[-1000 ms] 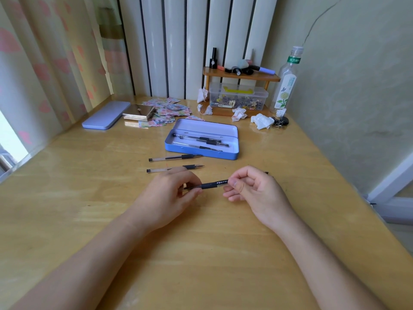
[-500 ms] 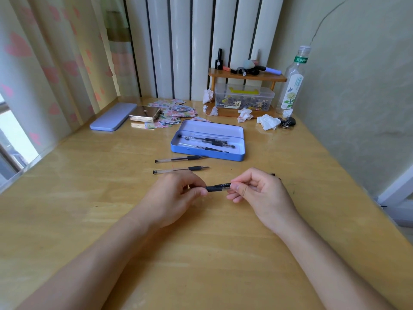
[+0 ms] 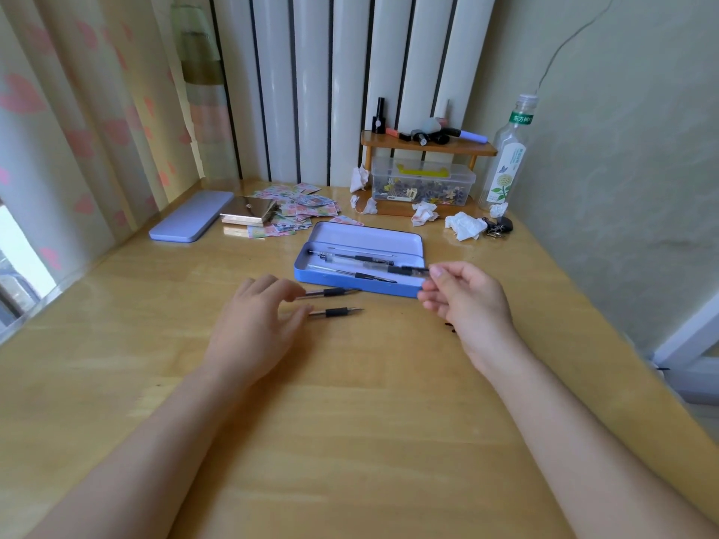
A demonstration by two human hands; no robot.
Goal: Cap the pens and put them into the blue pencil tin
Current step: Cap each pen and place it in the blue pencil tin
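The open blue pencil tin (image 3: pixel 350 285) lies mid-table with several pens (image 3: pixel 352 259) inside. My right hand (image 3: pixel 465 301) pinches the end of a capped black pen (image 3: pixel 406 271), which hangs over the tin's right end. My left hand (image 3: pixel 256 324) hovers with spread fingers over the left ends of two uncapped pens (image 3: pixel 334 292) (image 3: pixel 337 313) lying on the table in front of the tin. A small black cap (image 3: pixel 450 327) lies by my right wrist, partly hidden.
The tin's lid (image 3: pixel 190 219) lies far left beside a stack of cards and stickers (image 3: pixel 249 215). At the back stand a small wooden shelf (image 3: pixel 428 147), a clear box (image 3: pixel 422 182), a bottle (image 3: pixel 505 157), crumpled tissues (image 3: pixel 465 225) and keys (image 3: pixel 500 226).
My hands have parted. My right hand carried the capped pen forward to the tin. My left hand let go of it and moved over the two pens on the table.
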